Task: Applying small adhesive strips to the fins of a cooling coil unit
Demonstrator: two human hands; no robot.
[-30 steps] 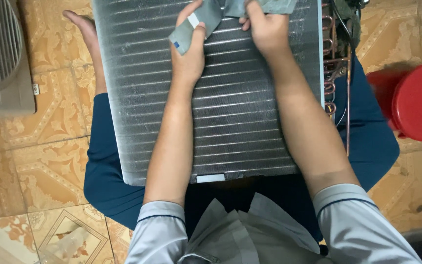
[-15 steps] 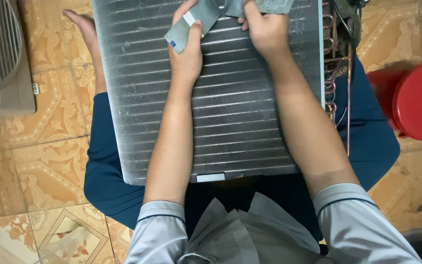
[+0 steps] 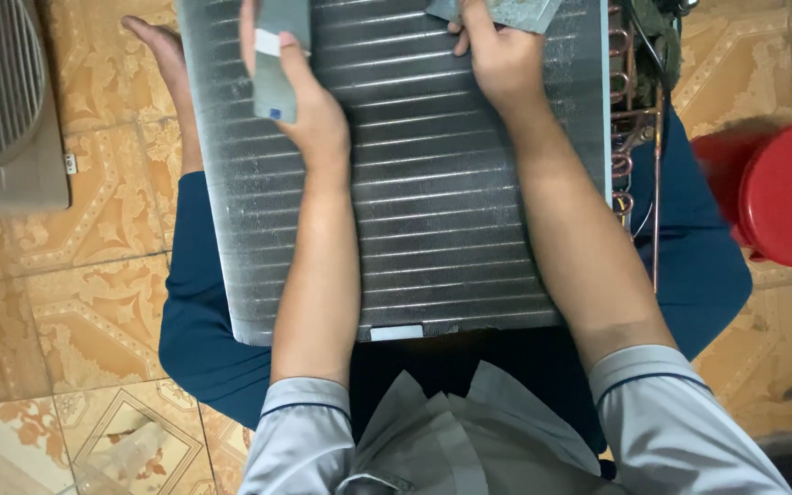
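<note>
A finned metal coil panel (image 3: 433, 229) rests across my lap, its silver fins running left to right. My left hand (image 3: 309, 110) grips a flat grey-green card-like piece (image 3: 277, 64) with a white strip, held upright over the panel's upper left. My right hand (image 3: 497, 60) is at the panel's top edge, fingers closed on another grey flat piece (image 3: 515, 11) that runs out of the frame. Copper tube bends (image 3: 630, 119) stick out along the panel's right side.
A red plastic stool (image 3: 786, 192) stands on the tiled floor at the right. A grey fan grille housing (image 3: 2, 101) lies at the upper left. My bare foot (image 3: 162, 55) shows beside the panel's left edge.
My left hand has shifted left and turned the grey piece upright, apart from the piece in my right hand. The right hand has stayed at the top edge.
</note>
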